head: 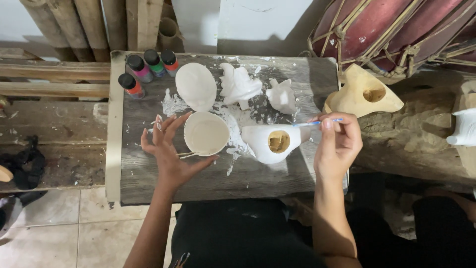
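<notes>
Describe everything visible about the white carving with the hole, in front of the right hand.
The white carving looks like wood coated in white paint, rounded and pointed at its ends, with a round hole showing bare tan inside. It lies on the paint-smeared grey board, right of the paint bowl. The right hand holds a thin blue brush just above it.

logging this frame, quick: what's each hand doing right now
Left hand: open, fingers spread around the white bowl.
Right hand: closed, pinching a thin blue brush.
</notes>
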